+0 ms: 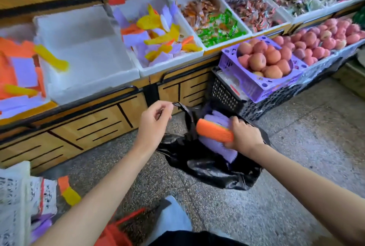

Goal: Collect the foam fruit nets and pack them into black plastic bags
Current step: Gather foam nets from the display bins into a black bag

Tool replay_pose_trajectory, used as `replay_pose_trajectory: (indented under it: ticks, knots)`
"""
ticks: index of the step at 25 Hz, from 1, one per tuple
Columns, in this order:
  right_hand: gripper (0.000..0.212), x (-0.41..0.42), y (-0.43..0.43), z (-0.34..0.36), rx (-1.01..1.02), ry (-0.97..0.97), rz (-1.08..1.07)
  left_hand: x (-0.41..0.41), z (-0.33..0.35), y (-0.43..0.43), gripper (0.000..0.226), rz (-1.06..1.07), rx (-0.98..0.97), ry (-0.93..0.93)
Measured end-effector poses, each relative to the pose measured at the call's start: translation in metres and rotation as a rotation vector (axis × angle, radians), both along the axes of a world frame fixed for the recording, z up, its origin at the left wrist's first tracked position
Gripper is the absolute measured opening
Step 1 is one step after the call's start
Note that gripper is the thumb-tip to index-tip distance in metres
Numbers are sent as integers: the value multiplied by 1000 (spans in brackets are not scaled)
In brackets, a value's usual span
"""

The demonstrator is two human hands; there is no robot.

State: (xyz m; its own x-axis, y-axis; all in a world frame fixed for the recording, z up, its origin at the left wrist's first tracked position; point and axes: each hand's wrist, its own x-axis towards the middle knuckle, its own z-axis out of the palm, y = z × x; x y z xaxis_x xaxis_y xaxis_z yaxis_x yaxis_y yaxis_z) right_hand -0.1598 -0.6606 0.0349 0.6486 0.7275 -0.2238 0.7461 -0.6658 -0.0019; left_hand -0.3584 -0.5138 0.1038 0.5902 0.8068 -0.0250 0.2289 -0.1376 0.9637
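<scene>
A black plastic bag [209, 168] hangs open above the floor in front of the shelf. My left hand [155, 122] pinches the bag's handle [178, 105] and holds it up. My right hand [244, 136] grips a bundle of foam nets [214, 132], orange on top and purple beneath, at the bag's mouth. More loose foam nets, purple, yellow and orange, fill a white foam box [158, 34] on the shelf and lie in a heap at the far left [17, 75].
An empty white foam box [85, 52] sits between the two net piles. Trays of wrapped snacks [215, 22] and a purple crate of apples [264, 58] on a black crate stand to the right. A printed sack [19, 202] and two stray nets [68, 190] are at the lower left.
</scene>
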Motion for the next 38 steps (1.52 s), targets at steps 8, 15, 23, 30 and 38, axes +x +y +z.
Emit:
replay_pose_trajectory:
  ticks: [8, 15, 23, 30, 38]
  knots:
    - [77, 15, 140, 6, 203, -119, 322, 54, 22, 100, 20, -92, -54, -123]
    - [63, 83, 259, -13, 99, 334, 482, 96, 51, 199, 20, 72, -196, -341]
    - [43, 63, 378, 4, 510, 575, 522, 138, 69, 276, 21, 249, -193, -337]
    - [61, 108, 416, 1, 650, -34, 644, 123, 70, 350, 25, 580, -99, -392]
    - [14, 131, 491, 26, 263, 375, 455, 76, 77, 433, 25, 702, -17, -453]
